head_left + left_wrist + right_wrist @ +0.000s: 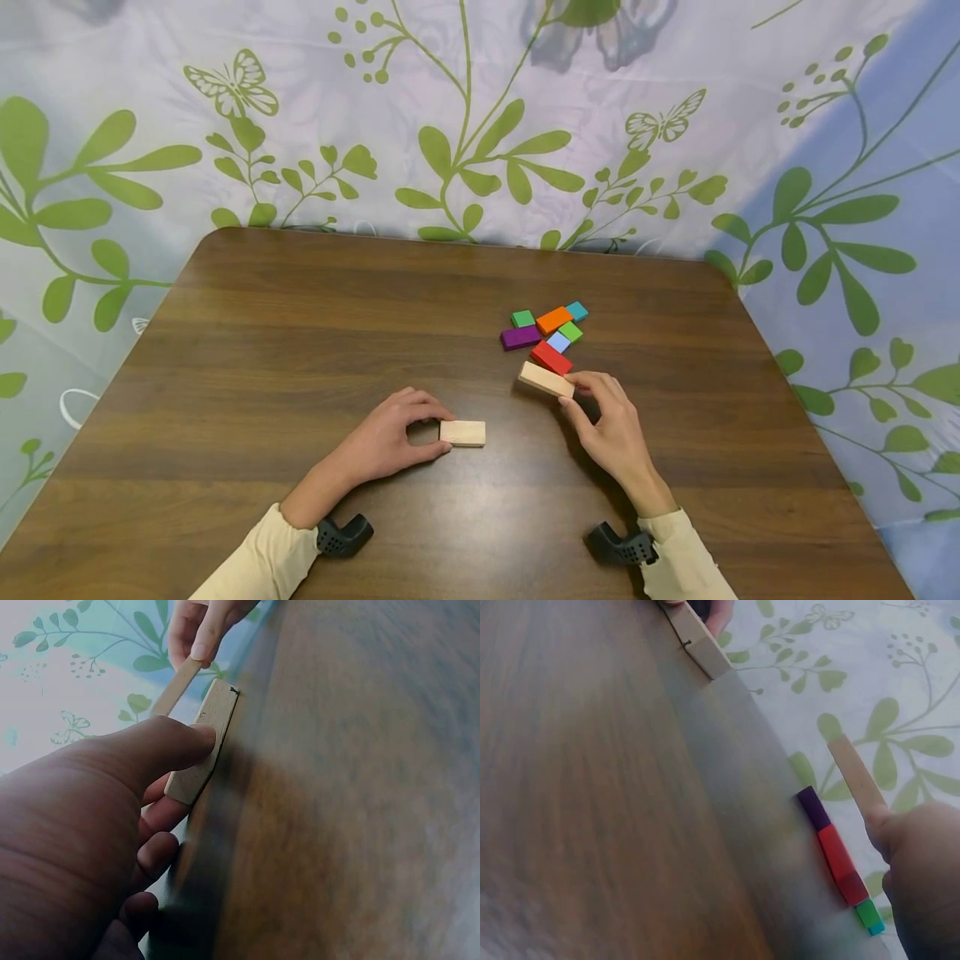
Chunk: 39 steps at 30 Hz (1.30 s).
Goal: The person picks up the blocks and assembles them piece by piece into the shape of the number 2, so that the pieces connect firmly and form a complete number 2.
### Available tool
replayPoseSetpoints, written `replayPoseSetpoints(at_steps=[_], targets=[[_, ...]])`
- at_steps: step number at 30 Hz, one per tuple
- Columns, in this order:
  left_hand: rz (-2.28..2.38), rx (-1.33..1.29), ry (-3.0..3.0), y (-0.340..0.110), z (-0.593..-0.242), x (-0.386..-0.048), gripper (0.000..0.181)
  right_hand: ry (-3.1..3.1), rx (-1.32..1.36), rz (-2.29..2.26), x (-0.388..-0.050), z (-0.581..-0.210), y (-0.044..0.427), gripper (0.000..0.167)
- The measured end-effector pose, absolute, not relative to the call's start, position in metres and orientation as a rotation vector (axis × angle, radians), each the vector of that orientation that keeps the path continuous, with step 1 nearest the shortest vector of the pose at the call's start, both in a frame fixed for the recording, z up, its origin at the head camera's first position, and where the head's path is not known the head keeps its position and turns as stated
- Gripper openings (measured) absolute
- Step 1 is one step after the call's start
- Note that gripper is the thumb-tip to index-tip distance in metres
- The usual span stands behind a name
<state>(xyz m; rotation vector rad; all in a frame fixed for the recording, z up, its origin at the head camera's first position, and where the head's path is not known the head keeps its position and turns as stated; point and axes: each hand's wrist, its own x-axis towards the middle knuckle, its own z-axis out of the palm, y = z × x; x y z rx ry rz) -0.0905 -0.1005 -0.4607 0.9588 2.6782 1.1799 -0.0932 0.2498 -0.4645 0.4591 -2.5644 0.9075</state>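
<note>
Between thumb and fingers, my left hand (384,437) pinches one end of a plain wooden block (463,432) that lies on the table. A second plain wooden block (545,379) is held up off the tabletop at one end by my right hand (617,427). It is near a red block (551,357) in the loose group at centre right. In the right wrist view, this raised block (857,776) shows clear of the coloured blocks. The left wrist view has the left hand's thumb across the face of its block (204,754).
Beside the red block lie a purple block (520,337), an orange block (554,320) and several small green and blue blocks. The brown wooden table (315,325) reaches back to a leaf-patterned cloth (300,108). Black wrist devices are strapped at both sleeves.
</note>
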Motion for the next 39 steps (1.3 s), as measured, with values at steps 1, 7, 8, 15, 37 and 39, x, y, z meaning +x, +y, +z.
replayPoseSetpoints(at_steps=[1,7,8,15,37,39], targets=[[1.184,0.961,2.677,-0.1005,-0.4607,-0.0906,0.026,-2.564,0.473,0.912,-0.0931,-0.4643,0.25,0.035],[1.195,0.966,2.677,-0.0998,-0.4604,-0.0906,0.027,-2.542,0.581,0.962,-0.0929,-0.4643,0.2513,0.037],[1.195,0.966,2.678,-0.0998,-0.4605,-0.0906,0.027,-2.541,0.596,0.97,-0.0928,-0.4645,0.2514,0.037],[1.198,0.969,2.681,-0.1001,-0.4601,-0.0901,0.026,-2.548,0.665,0.996,-0.0912,-0.4645,0.2513,0.038],[1.173,0.975,2.704,-0.1,-0.46,-0.0898,0.028,-2.652,0.869,1.084,-0.0864,-0.4638,0.2509,0.04],[1.173,0.971,2.704,-0.0999,-0.4593,-0.0895,0.028,-2.662,0.876,1.089,-0.086,-0.4641,0.2507,0.039]])
